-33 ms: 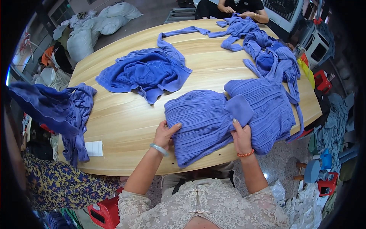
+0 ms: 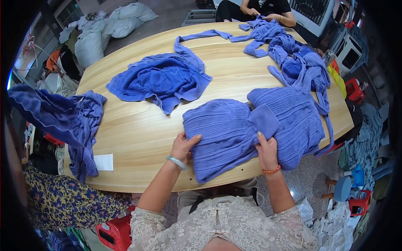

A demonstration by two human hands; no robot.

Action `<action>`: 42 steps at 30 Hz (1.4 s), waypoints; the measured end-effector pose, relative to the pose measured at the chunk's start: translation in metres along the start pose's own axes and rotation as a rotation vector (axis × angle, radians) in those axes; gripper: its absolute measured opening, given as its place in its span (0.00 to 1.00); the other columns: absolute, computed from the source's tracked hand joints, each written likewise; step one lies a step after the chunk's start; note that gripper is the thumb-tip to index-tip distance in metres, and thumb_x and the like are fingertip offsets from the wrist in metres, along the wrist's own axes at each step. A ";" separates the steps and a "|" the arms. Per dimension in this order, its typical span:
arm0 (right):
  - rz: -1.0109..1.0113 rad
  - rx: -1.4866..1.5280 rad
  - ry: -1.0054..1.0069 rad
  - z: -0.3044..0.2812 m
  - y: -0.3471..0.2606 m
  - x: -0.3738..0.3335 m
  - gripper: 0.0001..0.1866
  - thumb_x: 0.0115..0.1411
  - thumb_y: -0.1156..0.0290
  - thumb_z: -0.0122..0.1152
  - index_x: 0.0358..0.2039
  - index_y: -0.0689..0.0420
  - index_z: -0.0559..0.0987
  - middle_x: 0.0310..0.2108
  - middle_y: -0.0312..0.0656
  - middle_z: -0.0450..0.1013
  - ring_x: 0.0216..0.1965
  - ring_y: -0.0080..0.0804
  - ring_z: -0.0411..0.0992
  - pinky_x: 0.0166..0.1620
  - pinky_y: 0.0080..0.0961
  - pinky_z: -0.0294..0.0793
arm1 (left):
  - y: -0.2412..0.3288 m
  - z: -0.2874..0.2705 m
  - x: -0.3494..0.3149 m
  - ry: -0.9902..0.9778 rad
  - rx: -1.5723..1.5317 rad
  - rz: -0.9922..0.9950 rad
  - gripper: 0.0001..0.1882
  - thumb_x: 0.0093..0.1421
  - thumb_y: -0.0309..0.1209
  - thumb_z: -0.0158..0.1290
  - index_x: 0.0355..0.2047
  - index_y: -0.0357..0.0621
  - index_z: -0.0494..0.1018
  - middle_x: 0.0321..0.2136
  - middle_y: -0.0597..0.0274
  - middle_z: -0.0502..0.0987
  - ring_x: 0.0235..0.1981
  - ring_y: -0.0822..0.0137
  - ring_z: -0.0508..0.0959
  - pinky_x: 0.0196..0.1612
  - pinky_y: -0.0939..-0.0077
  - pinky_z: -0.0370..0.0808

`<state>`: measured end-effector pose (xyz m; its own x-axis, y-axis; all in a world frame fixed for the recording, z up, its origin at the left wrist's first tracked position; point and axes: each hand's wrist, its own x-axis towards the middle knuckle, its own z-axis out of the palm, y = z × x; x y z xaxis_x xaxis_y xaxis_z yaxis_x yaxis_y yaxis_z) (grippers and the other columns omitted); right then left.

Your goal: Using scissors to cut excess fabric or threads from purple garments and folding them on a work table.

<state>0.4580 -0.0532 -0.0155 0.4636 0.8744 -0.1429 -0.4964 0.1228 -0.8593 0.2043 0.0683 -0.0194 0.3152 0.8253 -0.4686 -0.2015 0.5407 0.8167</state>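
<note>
A pleated blue-purple garment (image 2: 220,136), folded into a bundle, lies at the near edge of the table. My left hand (image 2: 184,146) grips its left side, thumb on top and fingers underneath. At its right end my right hand (image 2: 266,151) pinches the cloth just below a smooth collar-like flap (image 2: 265,120), the thumb on the flap's lower edge. A second folded pleated garment (image 2: 293,125) lies against it on the right, close to my right hand. The fingers under the cloth are hidden.
On the wooden table (image 2: 138,138) lie a spread blue garment (image 2: 163,79), a tangled heap of blue garments (image 2: 293,54) and a white paper (image 2: 103,162). At the left, someone in a flowered garment (image 2: 67,196) stands by hanging blue cloth (image 2: 83,125). Another person's hands (image 2: 272,16) work at the far end.
</note>
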 end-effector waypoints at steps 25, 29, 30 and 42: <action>-0.708 -1.480 -0.545 0.060 0.049 -0.009 0.28 0.58 0.58 0.60 0.58 0.50 0.70 0.64 0.45 0.58 0.66 0.44 0.53 0.66 0.48 0.48 | -0.030 -0.087 -0.094 -0.190 -0.540 -0.033 0.26 0.60 0.27 0.55 0.57 0.37 0.63 0.52 0.52 0.72 0.53 0.57 0.73 0.57 0.58 0.71; -0.747 -1.026 -0.568 0.045 0.025 -0.035 0.14 0.57 0.71 0.60 0.44 0.59 0.79 0.48 0.48 0.74 0.52 0.44 0.71 0.58 0.39 0.66 | -0.025 -0.079 -0.090 -0.137 -0.528 -0.055 0.24 0.59 0.25 0.54 0.55 0.33 0.65 0.50 0.48 0.73 0.50 0.54 0.75 0.55 0.57 0.74; -0.690 -1.016 -0.632 0.037 0.013 -0.053 0.10 0.56 0.75 0.59 0.39 0.59 0.79 0.43 0.47 0.76 0.48 0.43 0.73 0.54 0.36 0.70 | -0.020 -0.076 -0.094 -0.132 -0.554 -0.072 0.23 0.59 0.25 0.54 0.55 0.32 0.65 0.50 0.47 0.73 0.49 0.54 0.75 0.54 0.58 0.74; 0.133 -1.316 -1.204 0.093 0.063 -0.090 0.24 0.65 0.59 0.44 0.57 0.59 0.66 0.63 0.51 0.58 0.65 0.45 0.54 0.66 0.39 0.52 | 0.023 -0.026 -0.126 -0.167 -0.560 0.020 0.21 0.63 0.25 0.48 0.56 0.29 0.63 0.53 0.45 0.71 0.53 0.51 0.73 0.58 0.54 0.70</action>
<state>0.3163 -0.0806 -0.0114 -0.5635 0.7468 -0.3533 0.6514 0.1386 -0.7460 0.1362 -0.0190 0.0499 0.4390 0.8237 -0.3588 -0.6538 0.5668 0.5012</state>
